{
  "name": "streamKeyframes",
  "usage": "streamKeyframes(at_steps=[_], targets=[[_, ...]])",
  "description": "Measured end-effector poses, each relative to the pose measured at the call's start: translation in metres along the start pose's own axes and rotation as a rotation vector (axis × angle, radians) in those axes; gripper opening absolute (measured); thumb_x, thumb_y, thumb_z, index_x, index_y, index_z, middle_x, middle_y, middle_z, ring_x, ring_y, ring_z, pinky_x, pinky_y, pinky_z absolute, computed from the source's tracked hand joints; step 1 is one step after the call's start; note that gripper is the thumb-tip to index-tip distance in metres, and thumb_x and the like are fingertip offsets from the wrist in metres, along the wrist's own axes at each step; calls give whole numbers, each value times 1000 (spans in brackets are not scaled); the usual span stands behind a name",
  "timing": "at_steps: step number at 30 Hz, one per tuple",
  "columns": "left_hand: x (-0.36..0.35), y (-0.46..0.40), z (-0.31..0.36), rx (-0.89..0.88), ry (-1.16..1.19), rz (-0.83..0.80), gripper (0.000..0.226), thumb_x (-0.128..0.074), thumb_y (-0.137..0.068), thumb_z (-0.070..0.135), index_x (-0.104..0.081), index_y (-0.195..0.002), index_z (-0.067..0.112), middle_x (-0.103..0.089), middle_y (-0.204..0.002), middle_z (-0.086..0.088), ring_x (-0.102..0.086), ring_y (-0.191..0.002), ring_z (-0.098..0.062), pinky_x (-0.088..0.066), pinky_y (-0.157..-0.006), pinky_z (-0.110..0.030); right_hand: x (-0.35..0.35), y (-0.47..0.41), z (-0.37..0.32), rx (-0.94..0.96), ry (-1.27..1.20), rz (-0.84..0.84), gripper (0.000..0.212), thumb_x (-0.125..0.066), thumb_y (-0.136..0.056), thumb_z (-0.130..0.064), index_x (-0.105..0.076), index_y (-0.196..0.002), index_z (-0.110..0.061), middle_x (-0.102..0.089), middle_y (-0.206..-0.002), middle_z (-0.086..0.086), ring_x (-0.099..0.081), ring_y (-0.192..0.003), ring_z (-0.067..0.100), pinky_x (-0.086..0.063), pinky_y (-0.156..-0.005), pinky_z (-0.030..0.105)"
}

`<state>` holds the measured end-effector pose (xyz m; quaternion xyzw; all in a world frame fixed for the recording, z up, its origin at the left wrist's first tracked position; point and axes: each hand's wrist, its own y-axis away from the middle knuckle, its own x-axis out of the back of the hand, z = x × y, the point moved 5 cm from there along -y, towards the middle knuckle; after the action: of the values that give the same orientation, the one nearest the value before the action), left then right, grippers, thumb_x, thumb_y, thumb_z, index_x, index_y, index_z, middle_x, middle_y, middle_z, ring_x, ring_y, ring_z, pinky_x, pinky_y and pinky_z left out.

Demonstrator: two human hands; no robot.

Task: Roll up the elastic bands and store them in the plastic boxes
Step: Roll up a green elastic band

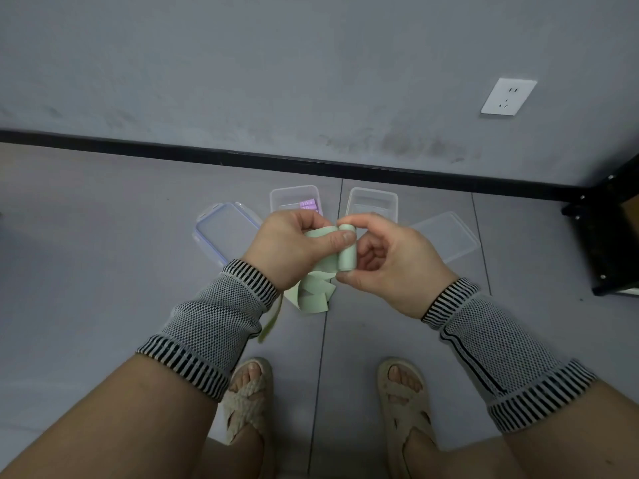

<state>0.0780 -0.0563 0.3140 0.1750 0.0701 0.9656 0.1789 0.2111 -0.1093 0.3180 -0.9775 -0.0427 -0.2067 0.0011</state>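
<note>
One green elastic band [346, 250], pale and matte, partly wound into a small tight cylinder held upright between the two hands above the floor; its free tail [313, 295] hangs in flat loose folds below the hands. Right hand [394, 261] pinches the roll end to end, forefinger on top, thumb beneath. Left hand [294, 247] grips the flat unrolled stretch just beside the roll, thumb pressed across it.

Two clear plastic boxes on the floor [103, 236], near the wall, side by side, rectangular with rounded corners. Left box [280, 198] contains one purple roll [307, 205] with pale print; right box [387, 200] shows no contents I can make out.

Two lids lie flat, one outboard of each box: blue-edged lid [221, 233] with clip tabs, and plain clear lid [449, 236].

Two knitted wrist sleeves, black-and-white, striped cuffs. Two woven cream sandals [404, 402] below. One white wall socket [508, 96]. Black baseboard [173, 150] along the grey wall.
</note>
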Motion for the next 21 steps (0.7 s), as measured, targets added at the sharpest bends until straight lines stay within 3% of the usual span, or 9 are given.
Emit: streamKeyframes(at_steps=[3,7,10,17,21], targets=[[-2,2,1,16,18,-34,19,-77,-75,27,-68,-79,10,-64,-70,-2,-57,-58,-6,-50,-57,-20,2,0,-1,9,-38,-7,54,-82,-67,-3,-58,-106,-33,-66,-70,1,-61,-61,10,-52,-64,20],[0,1,0,23,57,-25,18,-76,-76,24,-68,-80,8,-66,-71,-4,-59,-62,-8,-51,-62,-24,0,0,1,4,-82,-29,63,-79,-71,-1,-55,-120,-34,-64,-76,5,-62,-67,16,-53,-69,23],[3,-1,-1,39,145,43,19,-74,-78,23,-68,-82,5,-64,-71,-5,-57,-64,-12,-50,-62,-26,1,-2,4,-41,-180,44,70,-76,-73,2,-48,-123,-39,-63,-73,-3,-61,-67,10,-53,-70,21],[-4,-1,-6,118,502,80,13,-71,-81,15,-61,-89,8,-66,-83,-15,-62,-74,-24,-53,-71,-35,4,-2,9,-145,-480,205,26,-70,-81,-2,-59,-96,-20,-72,-78,2,-69,-73,18,-58,-76,35],[-10,0,-1,79,504,42,7,-60,-88,9,-59,-94,5,-68,-72,-4,-63,-61,-10,-52,-56,-21,12,-3,9,-113,-440,368,13,-66,-84,-3,-67,-87,-15,-70,-85,8,-68,-75,19,-59,-73,36]])
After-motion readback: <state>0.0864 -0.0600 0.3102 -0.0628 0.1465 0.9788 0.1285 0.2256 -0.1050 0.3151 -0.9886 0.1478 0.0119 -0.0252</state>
